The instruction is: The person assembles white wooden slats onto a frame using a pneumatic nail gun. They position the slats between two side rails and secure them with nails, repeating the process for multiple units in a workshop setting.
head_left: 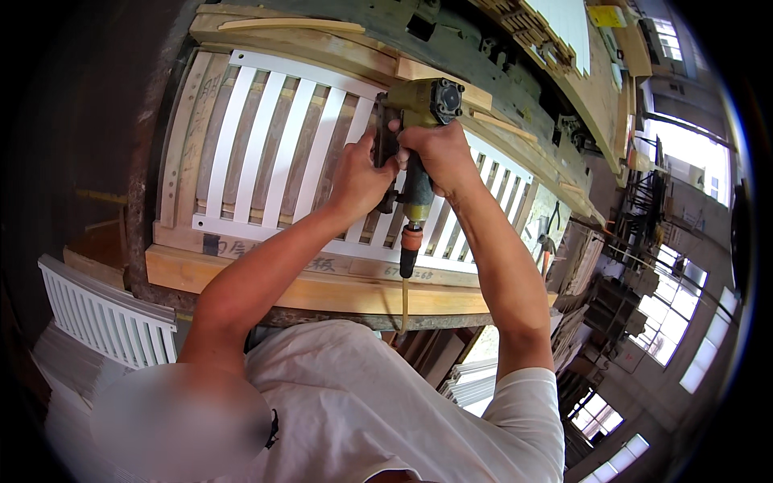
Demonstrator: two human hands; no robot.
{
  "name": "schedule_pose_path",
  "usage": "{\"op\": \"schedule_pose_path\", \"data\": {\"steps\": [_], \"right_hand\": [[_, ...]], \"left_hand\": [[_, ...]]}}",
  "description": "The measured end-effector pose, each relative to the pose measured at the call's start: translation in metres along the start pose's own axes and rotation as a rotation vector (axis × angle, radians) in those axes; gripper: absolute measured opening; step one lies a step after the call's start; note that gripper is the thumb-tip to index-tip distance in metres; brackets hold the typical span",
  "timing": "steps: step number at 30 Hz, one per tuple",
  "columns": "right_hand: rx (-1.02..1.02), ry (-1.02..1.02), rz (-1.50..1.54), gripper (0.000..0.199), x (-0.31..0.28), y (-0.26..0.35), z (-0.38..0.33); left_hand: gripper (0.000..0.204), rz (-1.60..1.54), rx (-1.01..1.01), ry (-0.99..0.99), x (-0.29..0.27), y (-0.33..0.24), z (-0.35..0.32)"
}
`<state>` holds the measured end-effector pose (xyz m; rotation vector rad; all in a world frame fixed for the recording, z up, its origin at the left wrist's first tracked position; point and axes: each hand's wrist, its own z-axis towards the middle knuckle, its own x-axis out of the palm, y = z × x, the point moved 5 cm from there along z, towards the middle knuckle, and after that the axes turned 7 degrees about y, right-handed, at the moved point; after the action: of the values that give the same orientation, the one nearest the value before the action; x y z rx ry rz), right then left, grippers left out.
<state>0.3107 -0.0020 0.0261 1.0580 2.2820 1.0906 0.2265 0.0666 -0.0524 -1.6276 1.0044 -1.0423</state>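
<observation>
My right hand [441, 154] is wrapped around the grip of an air nail gun [419, 103], which has an olive body and a black cap. My left hand [361, 179] meets the gun's dark magazine side, its thumb and fingers closed against it; the fingertips are partly hidden. From the base of the grip, an orange-and-black hose coupling [411, 240] leads to a thin yellowish air hose [404, 302]. Beneath the gun lies a white slatted panel [270, 149] with long parallel slats between two rails. The gun covers part of its middle slats.
A wooden frame [322, 291] surrounds the panel on the bench. Loose wood strips [294, 26] lie along the far side. More white slatted panels [105, 314] are stacked at the lower left. A hammer [547, 249] rests near the right end. Timber pieces [531, 40] sit at the far right.
</observation>
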Motion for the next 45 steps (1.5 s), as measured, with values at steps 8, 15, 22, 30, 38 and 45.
{"op": "schedule_pose_path", "data": {"steps": [8, 15, 22, 30, 38, 45], "right_hand": [[0.037, -0.049, -0.091, 0.009, 0.017, 0.014, -0.002], [0.002, -0.020, -0.036, 0.005, 0.014, 0.007, 0.002], [0.016, -0.021, -0.079, 0.007, 0.020, 0.011, 0.005], [-0.021, 0.078, -0.050, 0.008, 0.044, 0.019, 0.018], [0.011, 0.040, -0.144, 0.008, 0.049, 0.019, 0.020], [0.031, 0.057, -0.136, 0.020, 0.057, 0.025, 0.018]], "left_hand": [[0.032, -0.080, 0.059, -0.046, -0.010, 0.001, -0.001], [0.035, -0.041, -0.016, 0.046, -0.010, 0.001, -0.002], [0.026, -0.051, -0.027, 0.029, -0.015, 0.000, 0.000], [0.039, -0.021, 0.138, -0.135, -0.041, -0.008, -0.002], [0.035, -0.035, 0.053, -0.112, -0.042, -0.003, -0.004], [0.033, -0.069, 0.048, -0.079, -0.047, -0.006, -0.003]]}}
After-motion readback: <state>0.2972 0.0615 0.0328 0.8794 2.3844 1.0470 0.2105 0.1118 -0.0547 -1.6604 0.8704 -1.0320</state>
